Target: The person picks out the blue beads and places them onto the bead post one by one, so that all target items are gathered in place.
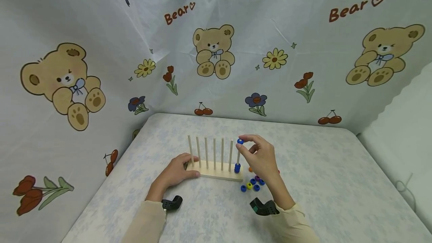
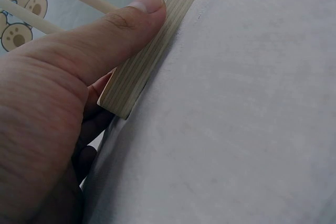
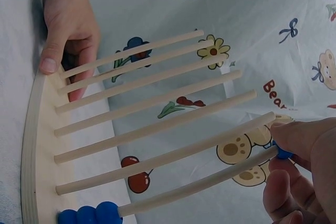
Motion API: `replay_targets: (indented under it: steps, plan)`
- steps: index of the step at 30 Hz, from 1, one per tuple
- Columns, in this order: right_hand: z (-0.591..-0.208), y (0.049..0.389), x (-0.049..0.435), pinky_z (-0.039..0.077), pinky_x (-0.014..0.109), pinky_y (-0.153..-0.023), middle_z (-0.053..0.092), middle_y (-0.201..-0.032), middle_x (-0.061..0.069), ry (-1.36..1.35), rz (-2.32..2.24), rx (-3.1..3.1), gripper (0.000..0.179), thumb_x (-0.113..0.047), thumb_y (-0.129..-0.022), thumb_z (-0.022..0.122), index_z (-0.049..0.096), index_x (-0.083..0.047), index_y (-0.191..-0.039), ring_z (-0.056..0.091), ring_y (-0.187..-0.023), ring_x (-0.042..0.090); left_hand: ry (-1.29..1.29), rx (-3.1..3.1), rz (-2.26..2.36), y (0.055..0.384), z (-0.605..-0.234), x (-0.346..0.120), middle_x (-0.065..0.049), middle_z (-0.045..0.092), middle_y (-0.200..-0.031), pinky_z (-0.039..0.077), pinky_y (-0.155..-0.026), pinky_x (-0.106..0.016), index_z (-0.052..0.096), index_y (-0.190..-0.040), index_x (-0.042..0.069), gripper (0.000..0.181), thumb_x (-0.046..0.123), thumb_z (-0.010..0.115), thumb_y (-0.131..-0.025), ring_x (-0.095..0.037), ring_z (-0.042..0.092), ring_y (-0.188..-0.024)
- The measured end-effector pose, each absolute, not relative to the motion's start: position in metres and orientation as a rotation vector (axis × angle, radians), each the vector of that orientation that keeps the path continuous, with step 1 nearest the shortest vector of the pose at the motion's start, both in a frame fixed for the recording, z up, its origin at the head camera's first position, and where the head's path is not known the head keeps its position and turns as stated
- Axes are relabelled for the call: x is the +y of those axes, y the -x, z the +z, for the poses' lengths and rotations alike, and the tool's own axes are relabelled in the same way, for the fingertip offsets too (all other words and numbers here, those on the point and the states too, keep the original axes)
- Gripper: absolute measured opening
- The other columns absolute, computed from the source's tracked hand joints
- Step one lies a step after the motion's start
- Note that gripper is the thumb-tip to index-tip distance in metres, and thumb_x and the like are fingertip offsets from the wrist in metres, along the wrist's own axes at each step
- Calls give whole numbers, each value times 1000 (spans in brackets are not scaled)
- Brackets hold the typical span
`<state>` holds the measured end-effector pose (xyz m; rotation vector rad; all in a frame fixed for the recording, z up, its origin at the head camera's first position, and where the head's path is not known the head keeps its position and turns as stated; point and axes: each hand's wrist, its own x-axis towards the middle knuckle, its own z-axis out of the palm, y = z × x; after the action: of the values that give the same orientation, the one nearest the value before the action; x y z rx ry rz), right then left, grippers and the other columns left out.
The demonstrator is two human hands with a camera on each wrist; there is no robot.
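Note:
A wooden peg rack [image 1: 216, 173] with a row of upright pegs stands on the table. My left hand [image 1: 177, 170] grips its left end, thumb along the front edge of the base [image 2: 157, 40] and fingers behind. My right hand [image 1: 262, 156] pinches a blue bead [image 1: 240, 141] between thumb and fingertips at the top of the rightmost peg [image 3: 210, 180]. In the right wrist view the fingers partly hide this bead, which sits at the peg's tip. Three blue beads [image 3: 107, 214] are stacked at the foot of that same peg. The other pegs carry no beads.
Loose beads lie right of the rack, below the right hand: several blue [image 1: 257, 188], a yellow one [image 1: 249, 185], a purple one [image 1: 257, 178] and an orange one [image 1: 251, 169], partly hidden. A patterned cloth [image 1: 216, 93] hangs behind the pale table [image 1: 324, 183].

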<state>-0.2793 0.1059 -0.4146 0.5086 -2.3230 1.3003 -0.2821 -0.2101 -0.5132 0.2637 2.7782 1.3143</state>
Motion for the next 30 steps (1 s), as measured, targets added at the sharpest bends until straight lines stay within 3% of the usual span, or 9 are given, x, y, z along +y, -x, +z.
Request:
replay_targets:
  steps: [30]
  plan:
    - [-414,279,108,43,26,-44,69,-105,0,-506,1306,-2334,29,-27,-86,81,74,-18,-113,51,-52,10,-283,2790,1305,282,-513,-210,9,60,-133,44,-108,-50,66,-124,37,54,49,86,-75,-20,55,-129]
